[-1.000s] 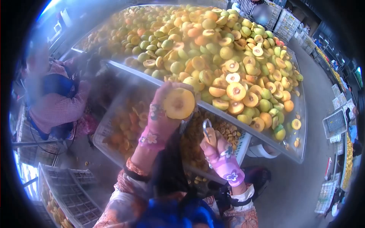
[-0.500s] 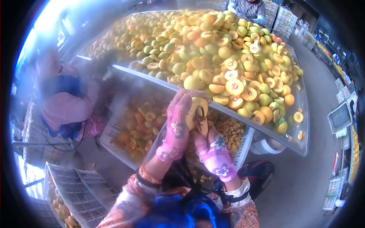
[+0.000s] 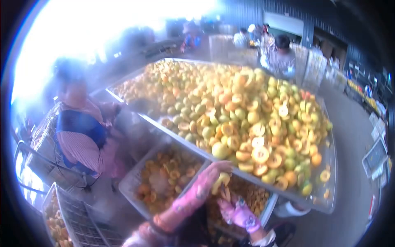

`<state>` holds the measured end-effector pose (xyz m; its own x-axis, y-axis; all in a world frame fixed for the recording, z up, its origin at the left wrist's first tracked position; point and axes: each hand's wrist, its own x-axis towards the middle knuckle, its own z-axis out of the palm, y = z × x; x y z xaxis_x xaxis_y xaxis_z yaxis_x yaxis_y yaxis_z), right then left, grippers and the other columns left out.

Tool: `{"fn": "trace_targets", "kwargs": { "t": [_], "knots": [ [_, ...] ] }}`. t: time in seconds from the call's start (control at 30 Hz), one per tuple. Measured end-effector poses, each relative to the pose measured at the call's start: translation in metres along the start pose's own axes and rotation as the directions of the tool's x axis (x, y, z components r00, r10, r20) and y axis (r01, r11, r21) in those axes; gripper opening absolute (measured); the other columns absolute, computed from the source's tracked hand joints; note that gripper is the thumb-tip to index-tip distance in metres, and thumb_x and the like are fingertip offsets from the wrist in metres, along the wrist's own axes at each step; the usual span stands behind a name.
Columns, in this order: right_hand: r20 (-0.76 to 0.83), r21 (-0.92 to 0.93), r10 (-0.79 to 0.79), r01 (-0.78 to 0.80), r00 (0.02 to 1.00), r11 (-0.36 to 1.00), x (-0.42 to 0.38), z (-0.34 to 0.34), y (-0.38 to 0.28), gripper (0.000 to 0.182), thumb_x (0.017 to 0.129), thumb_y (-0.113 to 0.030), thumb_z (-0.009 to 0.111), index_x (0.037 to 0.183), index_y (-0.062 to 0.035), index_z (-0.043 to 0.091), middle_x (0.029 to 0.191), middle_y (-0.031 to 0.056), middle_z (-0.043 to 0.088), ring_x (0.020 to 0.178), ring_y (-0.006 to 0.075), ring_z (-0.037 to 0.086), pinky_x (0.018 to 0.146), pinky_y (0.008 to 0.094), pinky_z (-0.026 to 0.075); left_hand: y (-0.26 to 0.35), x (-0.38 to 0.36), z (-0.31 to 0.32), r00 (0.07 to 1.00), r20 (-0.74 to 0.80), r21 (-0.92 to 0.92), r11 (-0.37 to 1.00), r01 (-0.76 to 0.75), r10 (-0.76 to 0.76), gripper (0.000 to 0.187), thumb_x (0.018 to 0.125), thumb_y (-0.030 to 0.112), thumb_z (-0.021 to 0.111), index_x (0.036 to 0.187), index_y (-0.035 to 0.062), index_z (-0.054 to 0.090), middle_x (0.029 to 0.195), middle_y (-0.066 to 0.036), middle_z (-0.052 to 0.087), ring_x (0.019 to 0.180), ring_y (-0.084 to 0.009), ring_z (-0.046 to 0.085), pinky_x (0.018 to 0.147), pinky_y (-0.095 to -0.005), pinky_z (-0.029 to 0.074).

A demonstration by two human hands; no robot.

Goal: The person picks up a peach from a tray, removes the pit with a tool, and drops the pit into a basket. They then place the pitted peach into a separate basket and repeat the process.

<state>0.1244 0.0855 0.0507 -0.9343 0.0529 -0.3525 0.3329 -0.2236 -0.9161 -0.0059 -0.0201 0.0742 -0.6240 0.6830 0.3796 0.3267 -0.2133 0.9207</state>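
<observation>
Heaped yellow fruit covers the long metal table point(image 3: 329, 206), with a crate of pits point(image 3: 269, 212) below its edge. Over that crate the left hand point(image 3: 203, 187) grips a fruit half point(image 3: 223, 178), while the right hand point(image 3: 238, 212) pinches a small coring tool point(image 3: 226, 193) against it.

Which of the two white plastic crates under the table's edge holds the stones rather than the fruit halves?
The right-hand white plastic crate, below the gloved hands; the left-hand crate holds larger orange halves.

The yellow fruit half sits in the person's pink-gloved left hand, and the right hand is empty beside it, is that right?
Not quite. The head view shows the pink-gloved left hand holding the yellow fruit half, but the pink-gloved right hand is not empty: it holds a small pitting tool against the fruit.
</observation>
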Motion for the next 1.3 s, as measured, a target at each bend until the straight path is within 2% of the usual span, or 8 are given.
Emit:
{"fn": "trace_targets", "kwargs": {
  "t": [0.2, 0.23, 0.33, 0.43, 0.57, 0.83, 1.03, 1.3],
  "knots": [
    [0.086, 0.461, 0.065, -0.098, 0.994, 0.882, 0.009, -0.002, 0.053, 0.031, 0.095, -0.020, 0.058, 0.125, -0.0154, 0.048, 0.072, -0.0028, 0.051, 0.055, 0.0069, 0.045, 0.048, 0.0224, 0.035, -0.003, -0.017, 0.009, 0.980, -0.194, -0.040, 0.998, -0.054, 0.045, 0.021, 0.090, 0.016, 0.060, 0.091, -0.0031, 0.069, 0.081, -0.009, 0.067, 0.077, -0.0154, 0.062, 0.068, -0.0267, 0.049],
    [0.041, -0.212, -0.078, 0.085, 0.996, 0.974, -0.012, 0.006, 0.014, 0.030, 0.095, -0.019, 0.058, 0.124, -0.0142, 0.051, 0.077, -0.0014, 0.053, 0.061, 0.0095, 0.049, 0.051, 0.0255, 0.040, 0.007, -0.015, 0.007, 0.987, -0.081, -0.148, 0.981, 0.129, -0.141, 0.021, 0.091, 0.015, 0.060, 0.090, -0.0037, 0.069, 0.077, -0.008, 0.067, 0.074, -0.0137, 0.062, 0.065, -0.0250, 0.048],
    [0.158, 0.083, 0.179, -0.193, 0.971, 0.978, -0.005, -0.008, 0.040, 0.035, 0.094, -0.022, 0.060, 0.127, -0.0123, 0.053, 0.085, -0.0003, 0.056, 0.068, 0.0129, 0.054, 0.057, 0.0298, 0.046, -0.001, -0.009, 0.013, 0.945, -0.035, -0.343, 0.892, 0.294, -0.324, 0.025, 0.092, 0.019, 0.061, 0.086, -0.0043, 0.068, 0.072, -0.004, 0.065, 0.067, -0.0096, 0.059, 0.061, -0.0229, 0.046],
    [0.010, -0.473, -0.368, 0.328, 0.930, 0.817, -0.008, 0.000, 0.045, 0.027, 0.091, -0.027, 0.064, 0.110, -0.0081, 0.059, 0.074, -0.0014, 0.054, 0.062, 0.0141, 0.053, 0.056, 0.0284, 0.045, -0.022, -0.010, 0.015, 0.954, -0.056, -0.247, 0.930, 0.274, -0.296, 0.026, 0.091, 0.021, 0.064, 0.084, -0.0031, 0.069, 0.071, -0.001, 0.065, 0.066, -0.0066, 0.055, 0.060, -0.0227, 0.046],
    [0.200, 0.257, 0.293, -0.338, 0.935, 0.905, -0.001, 0.001, 0.022, 0.041, 0.086, -0.028, 0.066, 0.120, -0.0074, 0.054, 0.080, -0.0003, 0.050, 0.062, 0.0090, 0.048, 0.050, 0.0233, 0.035, -0.027, -0.006, 0.000, 0.938, 0.101, -0.158, 0.925, 0.345, -0.332, 0.034, 0.094, 0.027, 0.058, 0.081, -0.0025, 0.068, 0.069, -0.005, 0.066, 0.061, -0.0099, 0.060, 0.059, -0.0236, 0.048],
    [0.283, 0.325, 0.160, -0.252, 0.946, 0.912, 0.005, 0.022, 0.020, 0.029, 0.094, -0.039, 0.056, 0.083, -0.0148, 0.044, 0.058, -0.0064, 0.036, 0.041, 0.0042, 0.030, 0.041, 0.0207, 0.026, -0.030, -0.001, -0.025, 0.862, 0.300, 0.121, 0.912, 0.392, -0.410, 0.039, 0.090, 0.033, 0.058, 0.077, -0.0024, 0.069, 0.069, -0.005, 0.066, 0.067, -0.0105, 0.060, 0.063, -0.0259, 0.047],
    [0.551, 0.625, 0.019, -0.427, 0.834, 0.653, 0.000, 0.025, 0.030, 0.030, 0.092, -0.040, 0.059, 0.083, -0.0162, 0.043, 0.056, -0.0084, 0.033, 0.036, 0.0008, 0.026, 0.034, 0.0196, 0.026, -0.029, -0.024, -0.009, 0.889, 0.330, -0.522, 0.723, 0.452, -0.318, 0.049, 0.096, 0.042, 0.047, 0.080, -0.0006, 0.064, 0.069, -0.009, 0.064, 0.064, -0.0164, 0.061, 0.061, -0.0264, 0.048],
    [0.298, 0.828, -0.197, -0.151, 0.934, 0.540, 0.004, -0.015, 0.071, 0.023, 0.092, -0.029, 0.062, 0.098, -0.0133, 0.046, 0.057, -0.0057, 0.041, 0.036, 0.0028, 0.032, 0.038, 0.0199, 0.034, -0.089, -0.015, -0.063, 0.872, -0.382, -0.468, 0.878, 0.103, -0.306, 0.043, 0.095, 0.039, 0.056, 0.086, -0.0021, 0.065, 0.078, -0.011, 0.066, 0.073, -0.0177, 0.065, 0.057, -0.0288, 0.052]
  ]
}}
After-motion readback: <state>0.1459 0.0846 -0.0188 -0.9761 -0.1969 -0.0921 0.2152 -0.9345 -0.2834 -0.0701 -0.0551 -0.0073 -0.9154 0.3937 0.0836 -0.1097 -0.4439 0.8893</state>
